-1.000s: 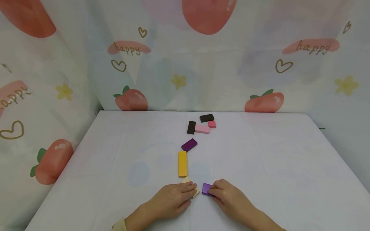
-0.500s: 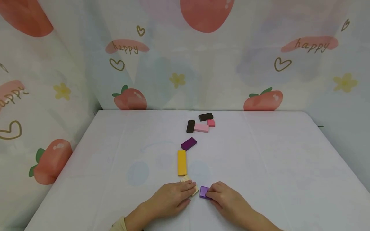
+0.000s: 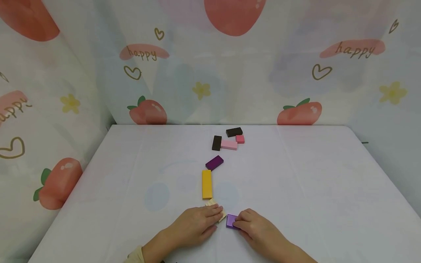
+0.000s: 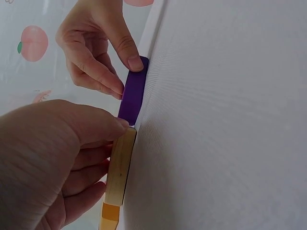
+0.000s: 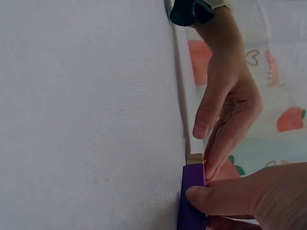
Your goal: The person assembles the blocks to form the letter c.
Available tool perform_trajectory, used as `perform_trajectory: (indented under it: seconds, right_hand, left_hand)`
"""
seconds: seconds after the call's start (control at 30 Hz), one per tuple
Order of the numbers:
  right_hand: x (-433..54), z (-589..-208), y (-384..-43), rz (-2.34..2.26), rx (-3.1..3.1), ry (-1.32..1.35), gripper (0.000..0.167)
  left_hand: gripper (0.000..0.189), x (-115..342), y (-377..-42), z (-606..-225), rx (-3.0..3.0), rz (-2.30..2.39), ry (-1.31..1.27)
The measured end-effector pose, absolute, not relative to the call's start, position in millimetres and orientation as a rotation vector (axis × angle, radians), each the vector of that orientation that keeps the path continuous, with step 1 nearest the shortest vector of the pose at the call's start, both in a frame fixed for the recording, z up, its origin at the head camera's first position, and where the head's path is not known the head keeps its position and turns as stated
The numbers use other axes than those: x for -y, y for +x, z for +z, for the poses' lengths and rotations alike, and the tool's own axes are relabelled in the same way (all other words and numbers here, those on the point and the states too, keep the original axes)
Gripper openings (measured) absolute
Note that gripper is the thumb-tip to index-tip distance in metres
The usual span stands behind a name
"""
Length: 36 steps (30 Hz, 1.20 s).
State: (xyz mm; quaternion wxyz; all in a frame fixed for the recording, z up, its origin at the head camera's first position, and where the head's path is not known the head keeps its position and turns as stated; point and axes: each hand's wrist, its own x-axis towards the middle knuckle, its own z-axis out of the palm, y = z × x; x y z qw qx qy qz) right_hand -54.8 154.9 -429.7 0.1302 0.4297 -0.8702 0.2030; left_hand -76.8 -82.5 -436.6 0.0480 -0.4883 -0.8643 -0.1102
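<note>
My left hand [image 3: 194,225] rests its fairly straight fingers on top of a pale wooden block [image 3: 222,218], with the thumb off to the near side. In the left wrist view this block [image 4: 121,170] lies flat on the cloth, its far end by the yellow block [image 3: 207,184]. Between thumb and fingers, my right hand [image 3: 260,230] pinches a purple block [image 3: 230,221]. The purple block lies flat beside the wooden block's near right corner. In the right wrist view, the ends of the purple block [image 5: 193,191] and the wooden block [image 5: 195,158] come close together.
A dark purple block [image 3: 214,163] lies slanted at the yellow block's far end. Farther back are two black blocks [image 3: 216,143], a pink block [image 3: 228,145] and a small red block [image 3: 240,139]. A printed curtain [image 3: 230,80] hangs behind the white-covered table [image 3: 296,175].
My right hand has slid the purple block left and slightly nearer to me, narrowing its gap to the wooden block. The left hand keeps its place on the wooden block.
</note>
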Motion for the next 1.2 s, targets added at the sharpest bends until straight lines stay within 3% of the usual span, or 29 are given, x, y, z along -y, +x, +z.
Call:
perform_trajectory:
  seconds: [1.2]
  right_hand:
    - [-152.3,-431.2,-51.8,0.603,2.496,1.271,0.022]
  left_hand:
    - [0.035,82.9,-76.3,-435.4,2.633,-0.335,-1.480]
